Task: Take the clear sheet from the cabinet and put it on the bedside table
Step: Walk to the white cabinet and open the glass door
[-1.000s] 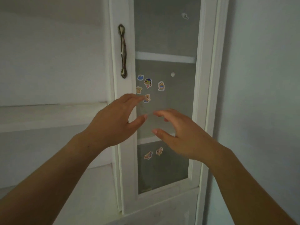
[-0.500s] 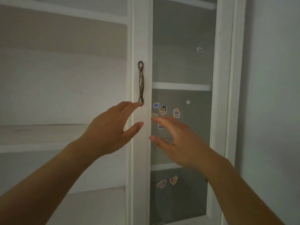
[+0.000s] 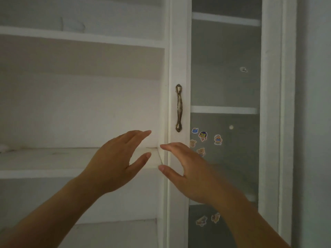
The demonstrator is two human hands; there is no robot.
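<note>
Both hands, left (image 3: 111,163) & right (image 3: 193,169), spread, holding nothing, at cabinet (image 3: 179,51) mid shelf (image 3: 44,158).

No words, numbers, brand names or signs can be read anywhere in the view. The only printed marks are small cartoon stickers (image 3: 203,136) on the glass door (image 3: 225,86), just right of the lower end of the metal handle (image 3: 179,108), and two more stickers (image 3: 207,219) well below that handle; they show little figures only, and any lettering on them is too small and dim to make out.
</note>
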